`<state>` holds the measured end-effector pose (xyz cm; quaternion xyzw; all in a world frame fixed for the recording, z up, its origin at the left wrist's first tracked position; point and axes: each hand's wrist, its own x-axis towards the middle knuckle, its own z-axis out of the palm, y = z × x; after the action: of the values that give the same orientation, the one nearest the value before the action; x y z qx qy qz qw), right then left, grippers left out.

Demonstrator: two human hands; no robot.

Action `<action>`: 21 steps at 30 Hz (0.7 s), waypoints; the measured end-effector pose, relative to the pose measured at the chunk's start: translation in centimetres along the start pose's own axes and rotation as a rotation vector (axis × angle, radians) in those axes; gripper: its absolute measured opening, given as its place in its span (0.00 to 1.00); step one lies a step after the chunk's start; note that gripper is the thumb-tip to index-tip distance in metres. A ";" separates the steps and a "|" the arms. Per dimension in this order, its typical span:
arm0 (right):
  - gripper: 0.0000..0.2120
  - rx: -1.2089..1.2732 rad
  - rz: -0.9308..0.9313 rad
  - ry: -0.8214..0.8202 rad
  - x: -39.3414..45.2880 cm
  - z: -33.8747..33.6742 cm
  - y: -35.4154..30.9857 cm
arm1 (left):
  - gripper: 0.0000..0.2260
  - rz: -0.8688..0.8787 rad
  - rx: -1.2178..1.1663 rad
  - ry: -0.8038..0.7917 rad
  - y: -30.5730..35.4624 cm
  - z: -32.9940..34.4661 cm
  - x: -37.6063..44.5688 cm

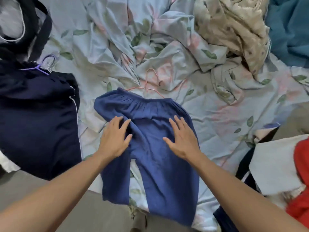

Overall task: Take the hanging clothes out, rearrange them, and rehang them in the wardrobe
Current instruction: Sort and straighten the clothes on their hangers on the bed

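Rumpled floral bedsheet (167, 39) fills the view, and on it, dead centre, lie the blue trousers (150, 156), waistband away from the person, two legs running back toward the near edge of the bed. So the long axis runs straight out from the body.

Both hands are down on them now. Left hand (115, 139) flat on the left hip area, fingers spread and straight, pinching nothing. Right hand (182, 141) the same on the right side, fingers splayed, palm pressing the cloth. Looks like smoothing, I'd say, before the hanger goes in.

And there's the key relation: the pink hanger (150, 84) lies just beyond the waistband, ahead of the fingertips, hook pointing away, one end touching or tucked under the waistband's far left corner, hard to tell which. It sits roughly between the two hands, perhaps a shade nearer the right; either would need to reach forward over the waistband.

Count: one pair of blue trousers, one pink hanger, two hands. Off to the left, a dark navy garment (38, 118) with a purple hanger (40, 68) at its top. Far right, something red (301, 181) and a white cloth (274, 164).
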<state>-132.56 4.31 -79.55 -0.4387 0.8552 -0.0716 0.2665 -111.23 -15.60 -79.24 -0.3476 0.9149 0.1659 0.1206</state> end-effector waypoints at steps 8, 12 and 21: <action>0.43 0.223 0.268 -0.043 10.0 -3.1 -1.6 | 0.37 -0.081 -0.150 0.019 -3.8 -3.3 12.6; 0.28 0.141 0.296 -0.017 10.1 -2.2 -2.1 | 0.26 -0.098 -0.124 0.062 -4.1 -3.3 13.7; 0.12 0.218 0.201 0.080 4.9 -2.7 -2.8 | 0.09 -0.002 -0.316 0.039 -2.5 -3.3 6.9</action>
<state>-134.27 -1.62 -78.19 -0.3163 0.8919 -0.1545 0.2839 -114.94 -22.70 -79.12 -0.3662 0.8794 0.3007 0.0468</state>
